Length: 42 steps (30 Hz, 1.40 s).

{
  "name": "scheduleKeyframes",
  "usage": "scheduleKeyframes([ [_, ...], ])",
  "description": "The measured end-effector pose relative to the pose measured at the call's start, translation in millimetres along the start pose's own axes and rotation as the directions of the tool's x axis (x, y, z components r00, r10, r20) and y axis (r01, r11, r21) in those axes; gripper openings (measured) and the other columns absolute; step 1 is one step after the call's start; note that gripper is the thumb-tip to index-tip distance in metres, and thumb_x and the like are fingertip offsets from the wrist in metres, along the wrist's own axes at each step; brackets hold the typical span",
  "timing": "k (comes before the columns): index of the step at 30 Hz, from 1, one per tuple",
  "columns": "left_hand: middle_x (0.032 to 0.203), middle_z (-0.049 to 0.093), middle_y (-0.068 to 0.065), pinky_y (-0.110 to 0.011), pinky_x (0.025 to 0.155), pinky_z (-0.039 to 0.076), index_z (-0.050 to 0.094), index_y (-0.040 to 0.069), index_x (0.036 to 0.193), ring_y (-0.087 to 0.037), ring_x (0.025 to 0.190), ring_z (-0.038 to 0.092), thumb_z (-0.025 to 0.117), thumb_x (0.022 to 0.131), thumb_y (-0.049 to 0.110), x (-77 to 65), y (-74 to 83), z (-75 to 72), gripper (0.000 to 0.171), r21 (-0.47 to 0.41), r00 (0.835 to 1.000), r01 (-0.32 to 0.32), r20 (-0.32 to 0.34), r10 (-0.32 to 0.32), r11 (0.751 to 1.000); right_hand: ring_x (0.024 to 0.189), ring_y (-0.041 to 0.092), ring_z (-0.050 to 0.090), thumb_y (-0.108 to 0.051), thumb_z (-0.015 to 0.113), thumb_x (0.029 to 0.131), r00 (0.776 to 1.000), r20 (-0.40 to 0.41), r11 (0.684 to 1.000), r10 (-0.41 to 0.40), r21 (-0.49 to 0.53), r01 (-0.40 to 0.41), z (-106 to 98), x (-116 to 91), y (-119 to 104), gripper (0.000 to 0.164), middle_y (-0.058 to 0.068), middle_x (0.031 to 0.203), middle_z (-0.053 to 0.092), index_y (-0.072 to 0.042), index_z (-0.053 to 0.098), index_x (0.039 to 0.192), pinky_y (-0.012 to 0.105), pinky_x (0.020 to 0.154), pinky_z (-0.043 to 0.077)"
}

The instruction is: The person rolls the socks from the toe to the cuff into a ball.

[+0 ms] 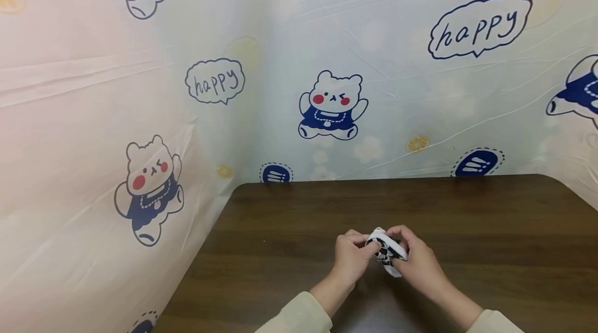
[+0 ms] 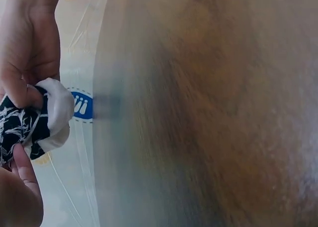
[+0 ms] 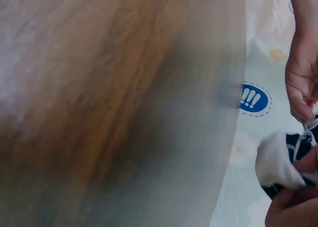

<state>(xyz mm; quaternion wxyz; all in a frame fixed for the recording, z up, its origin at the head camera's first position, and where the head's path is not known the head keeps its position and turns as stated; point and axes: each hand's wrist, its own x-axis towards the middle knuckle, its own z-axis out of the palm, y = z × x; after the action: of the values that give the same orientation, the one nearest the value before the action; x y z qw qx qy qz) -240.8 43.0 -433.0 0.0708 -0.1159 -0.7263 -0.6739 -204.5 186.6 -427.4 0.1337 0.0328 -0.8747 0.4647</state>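
Note:
Both hands hold one small sock (image 1: pixel 394 245) above the table, in front of the person. It is bunched up, with a white rim and a black part crossed by loose white threads, as if turned partly inside out. My left hand (image 1: pixel 350 258) pinches its left side, thumb on the black part. On the other side my right hand (image 1: pixel 419 265) grips the white rim between thumb and fingers. The left wrist view shows the threads on the sock (image 2: pixel 22 125) closely. Part of the sock (image 3: pixel 276 160) is cut off at the right wrist view's edge.
A dark brown wooden table (image 1: pixel 280 219) with rounded far corners lies under the hands. Pale printed sheeting (image 1: pixel 392 89) with bears and lettering hangs behind the table and along its left side.

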Motion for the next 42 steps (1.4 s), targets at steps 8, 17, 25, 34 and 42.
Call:
scheduleKeyframes([
  [8, 0.067, 0.056, 0.006, -0.020, 0.058, 0.042, 0.075, -0.003, 0.078, -0.006, 0.067, 0.050, 0.073, 0.068, -0.001, 4.9, 3.7, -2.0, 0.010, -0.056, 0.998, 0.047, -0.038, -0.049, 0.997, 0.058, 0.015, 0.043, 0.003, 0.063, 0.068, 0.995, -0.055, 0.987, 0.082, -0.134, -0.089, -6, 0, 9, 0.045, 0.000, 0.073, 0.048, -0.008, 0.052, 0.110, 0.031, 0.053, 0.036],
  [17, 0.068, 0.059, 0.005, -0.021, 0.059, 0.042, 0.074, -0.006, 0.078, -0.007, 0.069, 0.051, 0.073, 0.068, -0.001, 5.8, 3.2, -8.2, 0.012, -0.075, 0.999, 0.046, -0.022, -0.048, 0.996, 0.063, 0.018, 0.066, 0.003, 0.059, 0.081, 0.978, 0.108, 0.984, 0.176, 0.002, -0.178, -18, -2, 18, 0.031, 0.011, 0.080, 0.067, 0.011, 0.058, 0.111, 0.027, 0.053, 0.051],
  [25, 0.070, 0.057, 0.002, -0.033, 0.061, 0.052, 0.073, -0.009, 0.082, -0.009, 0.070, 0.052, 0.072, 0.071, -0.002, 13.7, -0.4, -14.4, 0.013, -0.102, 0.994, 0.105, 0.048, -0.100, 0.989, 0.068, 0.014, 0.061, 0.011, 0.061, 0.076, 0.998, -0.041, 0.995, -0.053, -0.082, 0.050, -24, -2, 17, 0.032, 0.014, 0.088, 0.069, 0.002, 0.066, 0.107, 0.026, 0.055, 0.045],
  [34, 0.073, 0.059, 0.001, -0.026, 0.060, 0.048, 0.072, -0.010, 0.083, -0.008, 0.069, 0.052, 0.068, 0.072, -0.002, 18.6, -1.2, -18.0, 0.014, -0.096, 0.986, 0.159, 0.070, -0.153, 0.983, 0.071, 0.004, 0.057, 0.017, 0.057, 0.079, 0.973, 0.001, 0.971, -0.229, 0.067, 0.228, -22, 0, 20, 0.030, 0.002, 0.086, 0.069, -0.007, 0.070, 0.093, 0.024, 0.058, 0.046],
  [42, 0.078, 0.062, -0.001, -0.019, 0.057, 0.042, 0.071, -0.011, 0.082, -0.007, 0.071, 0.053, 0.064, 0.070, -0.003, 21.7, -2.7, -17.4, 0.016, -0.080, 0.984, 0.149, 0.107, -0.140, 0.986, 0.089, 0.003, 0.059, 0.017, 0.062, 0.077, 0.913, 0.040, 0.908, -0.406, 0.133, 0.397, -19, 1, 24, 0.032, -0.003, 0.092, 0.067, -0.013, 0.069, 0.085, 0.017, 0.076, 0.044],
])
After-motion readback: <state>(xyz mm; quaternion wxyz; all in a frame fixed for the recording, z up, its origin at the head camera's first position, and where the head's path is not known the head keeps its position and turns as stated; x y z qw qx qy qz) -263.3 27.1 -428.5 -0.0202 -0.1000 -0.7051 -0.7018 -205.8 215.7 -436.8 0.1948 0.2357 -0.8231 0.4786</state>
